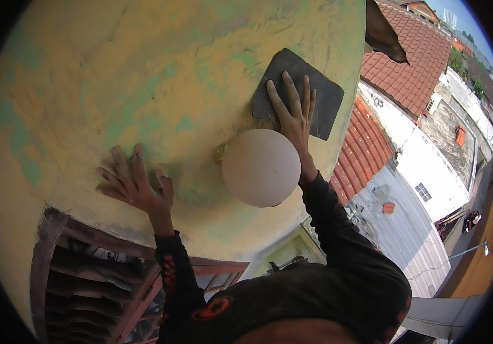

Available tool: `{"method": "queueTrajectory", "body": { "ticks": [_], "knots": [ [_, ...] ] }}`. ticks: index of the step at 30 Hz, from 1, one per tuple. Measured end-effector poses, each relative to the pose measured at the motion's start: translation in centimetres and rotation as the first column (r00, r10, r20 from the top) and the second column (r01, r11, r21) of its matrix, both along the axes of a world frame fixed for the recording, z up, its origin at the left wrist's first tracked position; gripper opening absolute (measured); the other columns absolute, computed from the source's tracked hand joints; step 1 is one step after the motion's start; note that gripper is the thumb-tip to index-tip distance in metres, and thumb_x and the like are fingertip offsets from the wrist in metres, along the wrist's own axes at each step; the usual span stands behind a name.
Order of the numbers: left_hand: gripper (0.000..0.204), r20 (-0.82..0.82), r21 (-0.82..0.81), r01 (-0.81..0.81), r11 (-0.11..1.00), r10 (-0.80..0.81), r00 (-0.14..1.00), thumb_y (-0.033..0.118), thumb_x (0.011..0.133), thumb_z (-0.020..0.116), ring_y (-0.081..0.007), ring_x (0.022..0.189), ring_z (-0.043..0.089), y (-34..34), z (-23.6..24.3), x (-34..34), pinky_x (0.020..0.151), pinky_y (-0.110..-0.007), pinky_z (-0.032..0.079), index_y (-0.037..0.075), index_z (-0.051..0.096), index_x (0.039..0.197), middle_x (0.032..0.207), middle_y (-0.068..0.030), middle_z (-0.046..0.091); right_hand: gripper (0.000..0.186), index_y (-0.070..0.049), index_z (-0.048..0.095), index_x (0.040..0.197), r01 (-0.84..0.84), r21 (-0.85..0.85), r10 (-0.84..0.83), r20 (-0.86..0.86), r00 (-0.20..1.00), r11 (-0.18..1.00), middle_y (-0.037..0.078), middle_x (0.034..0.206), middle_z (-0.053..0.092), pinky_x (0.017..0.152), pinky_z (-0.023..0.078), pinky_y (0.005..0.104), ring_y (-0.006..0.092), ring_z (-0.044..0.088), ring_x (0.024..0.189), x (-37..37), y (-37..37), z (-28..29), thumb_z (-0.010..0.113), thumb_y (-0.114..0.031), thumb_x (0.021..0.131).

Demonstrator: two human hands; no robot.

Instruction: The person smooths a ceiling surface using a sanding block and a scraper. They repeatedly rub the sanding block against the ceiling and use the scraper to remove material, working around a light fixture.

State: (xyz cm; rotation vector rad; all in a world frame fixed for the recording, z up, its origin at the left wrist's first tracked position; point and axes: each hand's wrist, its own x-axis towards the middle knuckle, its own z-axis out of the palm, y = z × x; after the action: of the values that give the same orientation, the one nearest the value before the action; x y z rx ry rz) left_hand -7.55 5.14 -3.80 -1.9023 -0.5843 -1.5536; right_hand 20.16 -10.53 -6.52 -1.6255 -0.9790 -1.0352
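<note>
A yellow wall with worn green patches fills the upper left. My right hand lies flat on a dark grey sheet that looks like sandpaper, its fingers spread, pressing the sheet to the wall. Lower on the wall, at the left, my left hand has its fingers spread against the surface and holds nothing. Between the hands a round white globe lamp juts out from the wall. It hides part of the wall beside my right wrist.
Below my left hand is a reddish-brown framed louvred window. To the right the wall ends, and far below lie tiled roofs, a grey metal roof and a narrow lane. A dark pointed piece hangs at the wall's upper right edge.
</note>
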Motion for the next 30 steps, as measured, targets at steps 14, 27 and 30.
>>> {"method": "queueTrajectory", "body": {
  "ticks": [14, 27, 30],
  "knots": [
    [0.055, 0.006, 0.031, -0.005, 1.000, 0.005, 1.000, 0.045, 0.101, 0.042, -0.0446, 0.155, 0.016, 0.0, 0.0, 0.5, 0.119, -0.066, -0.001, 0.014, 0.060, 0.142, 0.159, -0.0157, 0.043, 0.062, -0.023, 0.057, 0.145, -0.014, 0.062, 0.018, -0.073, 0.997, 0.998, 0.008, 0.159, 0.040, 0.121, 0.017, 0.0639, 0.0450, 0.023, 0.150, 1.9, -0.4, 0.3, 0.065, -0.003, 0.087],
    [0.055, 0.008, 0.028, -0.023, 0.999, 0.023, 1.000, 0.049, 0.103, 0.040, -0.0453, 0.154, 0.017, -0.2, 0.0, 0.3, 0.118, -0.068, -0.001, 0.015, 0.061, 0.142, 0.158, -0.0143, 0.043, 0.065, -0.020, 0.054, 0.148, 0.030, 0.043, -0.024, -0.122, 0.992, 0.999, 0.012, 0.159, 0.038, 0.121, 0.017, 0.0639, 0.0469, 0.021, 0.150, 2.3, -0.6, -0.1, 0.058, 0.005, 0.088],
    [0.056, 0.018, 0.026, -0.050, 0.998, 0.050, 0.999, 0.050, 0.103, 0.040, -0.0451, 0.154, 0.016, 0.0, -0.2, 0.6, 0.118, -0.068, 0.000, 0.015, 0.061, 0.142, 0.158, -0.0143, 0.044, 0.066, -0.020, 0.054, 0.147, 0.010, 0.077, 0.001, -0.133, 0.991, 0.997, 0.012, 0.158, 0.038, 0.121, 0.018, 0.0639, 0.0471, 0.021, 0.150, 1.3, 0.1, -2.6, 0.058, 0.006, 0.087]
  ]
}}
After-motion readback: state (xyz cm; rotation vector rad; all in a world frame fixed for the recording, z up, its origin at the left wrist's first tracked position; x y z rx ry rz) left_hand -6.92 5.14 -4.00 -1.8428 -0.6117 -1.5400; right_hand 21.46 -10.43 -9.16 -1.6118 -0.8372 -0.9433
